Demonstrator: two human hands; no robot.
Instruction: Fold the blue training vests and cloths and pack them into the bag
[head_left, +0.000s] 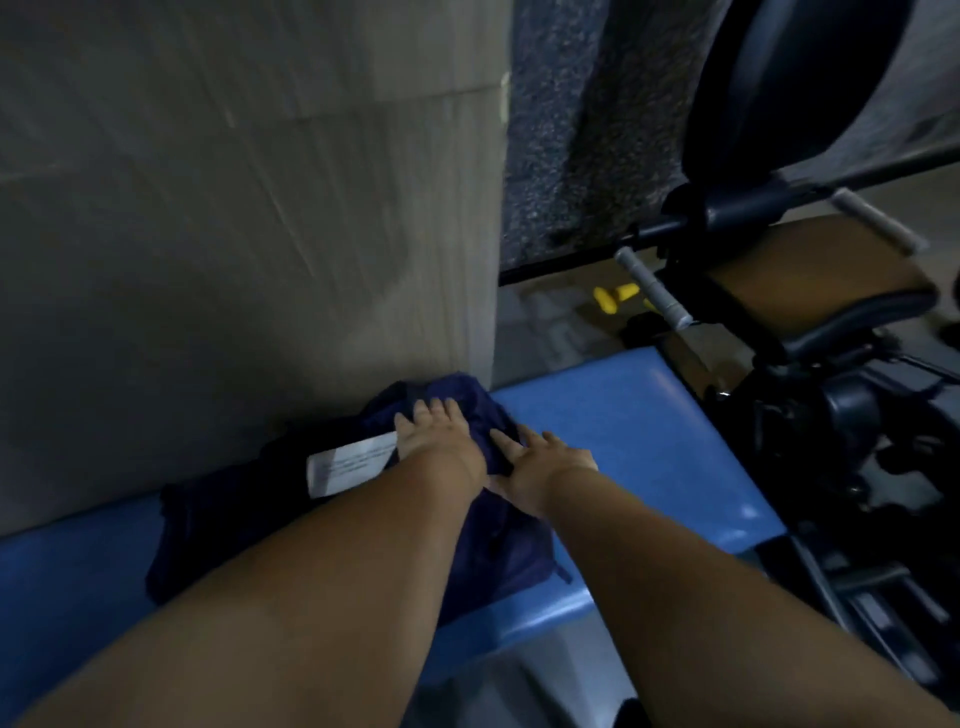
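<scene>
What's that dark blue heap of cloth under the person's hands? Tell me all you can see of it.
The dark blue cloth is a soft, rumpled heap lying on the blue padded bench, its far edge against the wall. A white label, its print too blurred to read, lies on top. The left hand and the right hand both rest flat on it, fingers straight. Whether it is one piece or several cannot be told.
</scene>
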